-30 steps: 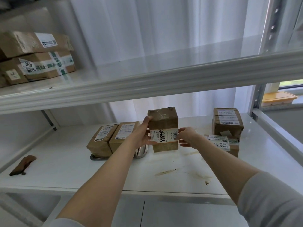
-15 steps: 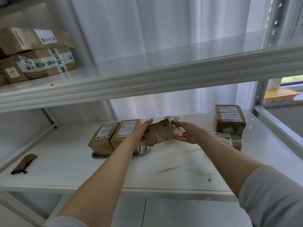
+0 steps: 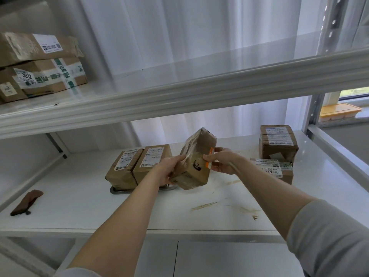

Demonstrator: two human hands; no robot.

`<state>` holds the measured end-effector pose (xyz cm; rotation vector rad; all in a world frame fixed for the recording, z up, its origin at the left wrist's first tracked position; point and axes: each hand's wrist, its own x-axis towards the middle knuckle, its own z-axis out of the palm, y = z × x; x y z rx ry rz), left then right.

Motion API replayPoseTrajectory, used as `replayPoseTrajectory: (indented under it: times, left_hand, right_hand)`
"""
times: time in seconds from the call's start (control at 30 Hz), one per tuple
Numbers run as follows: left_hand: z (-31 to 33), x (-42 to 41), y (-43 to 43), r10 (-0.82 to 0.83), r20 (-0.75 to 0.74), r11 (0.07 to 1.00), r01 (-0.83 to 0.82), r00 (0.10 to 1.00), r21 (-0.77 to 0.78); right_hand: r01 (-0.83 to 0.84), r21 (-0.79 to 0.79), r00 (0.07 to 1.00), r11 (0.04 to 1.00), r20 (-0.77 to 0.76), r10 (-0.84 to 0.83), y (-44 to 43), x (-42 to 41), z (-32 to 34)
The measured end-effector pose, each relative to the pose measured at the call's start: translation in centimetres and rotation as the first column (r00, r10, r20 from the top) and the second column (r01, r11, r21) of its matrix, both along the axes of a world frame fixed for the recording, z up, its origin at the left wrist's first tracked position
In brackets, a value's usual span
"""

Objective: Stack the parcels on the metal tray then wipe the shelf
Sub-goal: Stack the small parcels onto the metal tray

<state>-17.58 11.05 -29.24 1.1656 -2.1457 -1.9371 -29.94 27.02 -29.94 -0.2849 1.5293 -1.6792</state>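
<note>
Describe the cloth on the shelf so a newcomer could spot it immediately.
Look at the lower white shelf, far left, well away from the metal tray and its parcels. The cloth lies there alone: a small, dark brown, crumpled strip, the only thing there that isn't a box.

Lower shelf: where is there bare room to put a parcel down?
Bare: the stretch between the brown cloth and the tray, and the stained front strip before the right-hand parcels. Crowded: the tray, with two parcels on it, and the middle, where both hands hold a tilted parcel.
</note>
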Motion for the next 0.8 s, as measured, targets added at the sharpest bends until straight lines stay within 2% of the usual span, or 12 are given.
replayPoseTrajectory:
  times: [0.2, 0.5, 0.63, 0.8]
  left_hand:
    - [-0.3, -0.1, 0.2, -0.051, 0.060, 0.996, 0.055, 0.997, -0.065]
    - [0.4, -0.1, 1.3, -0.060, 0.057, 0.989, 0.067, 0.997, -0.129]
    - [0.5, -0.3, 1.8, -0.017, -0.016, 0.987, 0.014, 1.000, -0.159]
    - [0.4, -0.3, 1.6, 0.012, -0.108, 0.987, -0.030, 0.994, -0.161]
  right_hand:
    - [0.010, 0.039, 0.999, 0.999, -0.044, -0.008, -0.1, -0.3, -0.1]
    - [0.009, 0.064, 0.997, 0.998, -0.071, -0.005, -0.1, -0.5, -0.8]
    - [0.025, 0.039, 0.998, 0.999, -0.058, -0.022, 0.0, -0.3, -0.7]
    - [-0.056, 0.002, 0.998, 0.998, -0.025, 0.056, 0.5, 0.6, 0.0]
